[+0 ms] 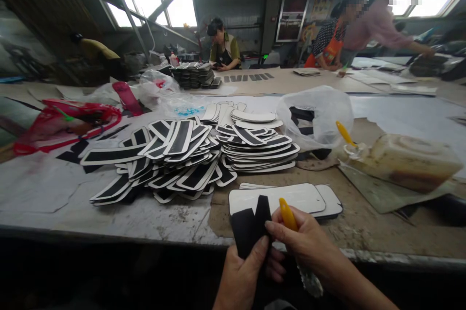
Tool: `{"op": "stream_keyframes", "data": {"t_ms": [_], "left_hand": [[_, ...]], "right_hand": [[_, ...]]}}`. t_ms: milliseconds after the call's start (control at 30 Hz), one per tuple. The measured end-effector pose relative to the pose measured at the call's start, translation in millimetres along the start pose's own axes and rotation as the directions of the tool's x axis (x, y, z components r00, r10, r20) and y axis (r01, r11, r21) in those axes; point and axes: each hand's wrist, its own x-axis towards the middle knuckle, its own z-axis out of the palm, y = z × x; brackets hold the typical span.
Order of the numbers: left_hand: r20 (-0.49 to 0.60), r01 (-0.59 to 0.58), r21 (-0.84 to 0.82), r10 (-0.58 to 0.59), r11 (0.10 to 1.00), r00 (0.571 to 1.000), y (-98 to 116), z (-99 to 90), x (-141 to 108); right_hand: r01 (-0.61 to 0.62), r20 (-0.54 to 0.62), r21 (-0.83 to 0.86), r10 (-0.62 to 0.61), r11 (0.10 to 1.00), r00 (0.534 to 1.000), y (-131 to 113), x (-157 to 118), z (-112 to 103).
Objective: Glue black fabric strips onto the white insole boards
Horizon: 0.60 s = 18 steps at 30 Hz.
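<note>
My left hand (242,273) is closed on a few black strips (243,227), held upright and fanned slightly apart at the table's front edge. With thumb and fingertips, my right hand (307,237) pinches the side of one strip. The same hand also grips a yellow-handled brush (288,215); its caked grey end points down below the palm. Just beyond my hands lie white rounded panels (276,199), stacked and partly overlapping. Farther off are a loose heap of white panels with black strips on them (182,179) and a neater stack (260,154) of similar pieces.
At right, a cut-open plastic jug (418,159) holds brownish stuff, with another yellow handle (345,132) by its mouth. A clear plastic bag (327,115) contains black pieces. A red bag (69,123) lies left. Several people work at the tables behind.
</note>
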Motion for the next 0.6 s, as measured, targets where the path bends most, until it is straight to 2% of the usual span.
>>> {"op": "stream_keyframes", "data": {"t_ms": [167,333,467,600], "left_hand": [[-0.104,-0.001,-0.084,-0.008,0.996,0.995,7.2,3.6,-0.6],[-0.148,-0.031,-0.132,0.012,0.991,0.989,9.5,5.9,-0.3],[-0.134,-0.046,-0.170,0.024,0.984,0.991,1.9,2.8,5.8],[-0.102,-0.015,-0.178,-0.003,0.984,0.995,-9.8,-1.5,8.0]], "right_hand": [[-0.023,0.007,0.000,0.023,1.000,1.000,-0.5,3.5,-0.4],[-0.035,-0.039,0.016,0.035,0.999,0.999,-0.4,4.8,0.5],[-0.008,-0.087,-0.021,0.006,1.000,0.996,-1.0,2.3,5.4],[0.009,-0.172,-0.133,-0.032,0.991,0.985,0.2,0.6,10.3]]}}
